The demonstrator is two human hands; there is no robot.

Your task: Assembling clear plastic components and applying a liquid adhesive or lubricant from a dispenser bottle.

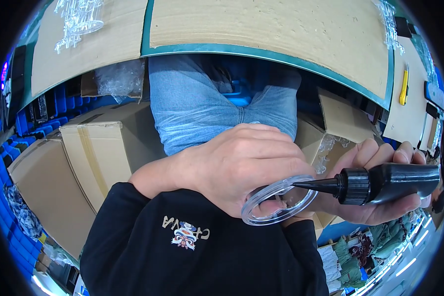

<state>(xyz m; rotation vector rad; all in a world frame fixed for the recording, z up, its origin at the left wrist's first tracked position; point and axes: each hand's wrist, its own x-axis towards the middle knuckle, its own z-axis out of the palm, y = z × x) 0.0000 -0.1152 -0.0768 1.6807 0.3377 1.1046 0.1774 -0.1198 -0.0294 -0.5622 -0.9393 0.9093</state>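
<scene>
My left hand (237, 160) reaches across in front of my chest, its fingers closed around a clear, see-through ring (249, 215) that looks like plastic or glass. The ring is tilted, and a fingertip shows through its opening. In my right hand (355, 211) lies a small black squeeze bottle (402, 181), held on its side with a ribbed collar and a tapered nozzle (313, 185) pointing left. The nozzle's tip meets the ring's upper rim. Whether any liquid is coming out cannot be made out. My left fingers are partly hidden behind the ring and the back of the hand.
A cardboard-covered table (266, 24) with a green edge lies ahead. Clear branching pieces (81, 22) stand at its far left, more clear pieces (390, 24) at its right. A yellow utility knife (404, 86) rests farther right. Cardboard boxes (96, 153) flank my legs.
</scene>
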